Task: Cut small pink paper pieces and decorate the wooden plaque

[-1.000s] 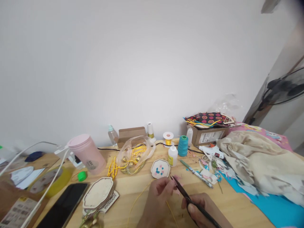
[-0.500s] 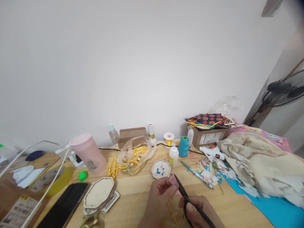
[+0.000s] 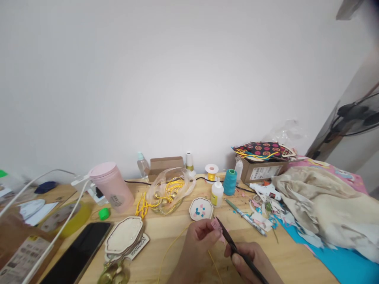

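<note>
My left hand (image 3: 197,240) pinches a small pink paper piece (image 3: 216,225) between thumb and fingers, low in the middle of the view. My right hand (image 3: 251,260) is closed round black scissors (image 3: 233,246), whose blades point up and left and touch the pink piece. A thin yellow cord (image 3: 171,248) runs across the wooden table (image 3: 166,232) under my left hand. Just beyond the hands lies a small scalloped white dish (image 3: 201,208) with pink and blue bits in it.
Behind the dish: a glue bottle (image 3: 217,193), teal thread spool (image 3: 229,182), gold wire spool (image 3: 211,172), a plastic bag of yellow cord (image 3: 168,191). Left: pink tumbler (image 3: 111,191), black phone (image 3: 78,252), white plaques (image 3: 124,240). Right: a pen (image 3: 244,216), glue gun (image 3: 265,190), paper scraps, beige cloth (image 3: 322,205), cardboard box (image 3: 262,170).
My left hand has lifted the pink piece into view near the scissor tips. The right hand with the scissors has shifted slightly. The view has tilted down a little.
</note>
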Demonstrator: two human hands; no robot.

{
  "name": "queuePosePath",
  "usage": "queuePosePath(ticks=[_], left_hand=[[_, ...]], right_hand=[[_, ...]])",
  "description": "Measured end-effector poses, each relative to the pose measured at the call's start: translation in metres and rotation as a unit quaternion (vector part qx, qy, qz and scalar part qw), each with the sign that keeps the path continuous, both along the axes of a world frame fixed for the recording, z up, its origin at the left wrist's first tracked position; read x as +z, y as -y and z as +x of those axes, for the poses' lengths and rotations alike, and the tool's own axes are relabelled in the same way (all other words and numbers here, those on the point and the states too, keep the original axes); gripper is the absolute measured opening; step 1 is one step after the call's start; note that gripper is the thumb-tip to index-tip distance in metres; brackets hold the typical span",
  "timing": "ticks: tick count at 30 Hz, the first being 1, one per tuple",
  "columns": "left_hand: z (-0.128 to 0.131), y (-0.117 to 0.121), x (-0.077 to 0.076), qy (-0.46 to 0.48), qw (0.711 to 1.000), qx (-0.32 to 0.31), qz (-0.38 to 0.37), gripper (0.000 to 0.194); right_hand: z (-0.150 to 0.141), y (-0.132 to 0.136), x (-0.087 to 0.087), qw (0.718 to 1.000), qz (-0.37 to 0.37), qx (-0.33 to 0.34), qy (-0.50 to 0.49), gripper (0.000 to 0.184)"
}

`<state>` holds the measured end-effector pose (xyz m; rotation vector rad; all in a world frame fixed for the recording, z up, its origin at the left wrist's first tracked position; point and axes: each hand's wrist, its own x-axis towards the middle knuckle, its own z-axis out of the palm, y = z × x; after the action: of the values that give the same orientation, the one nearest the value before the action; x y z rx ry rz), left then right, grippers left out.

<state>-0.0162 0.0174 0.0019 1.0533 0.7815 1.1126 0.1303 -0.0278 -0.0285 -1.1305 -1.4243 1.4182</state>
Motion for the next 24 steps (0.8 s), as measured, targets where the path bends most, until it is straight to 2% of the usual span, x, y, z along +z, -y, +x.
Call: queuePosePath(ticks=[12, 24], left_hand=[[-0.001, 0.001, 0.001, -0.031, 0.999, -0.027, 0.013, 0.018], [-0.003, 0.001, 0.005, -0.038, 0.999, -0.026, 0.007, 0.017]], right_hand=[[0.008, -0.008, 0.015, 0.998, 0.035, 0.031, 0.033, 0.051], [0.011, -0.007, 0.019, 0.997, 0.033, 0.055, 0.045, 0.049]])
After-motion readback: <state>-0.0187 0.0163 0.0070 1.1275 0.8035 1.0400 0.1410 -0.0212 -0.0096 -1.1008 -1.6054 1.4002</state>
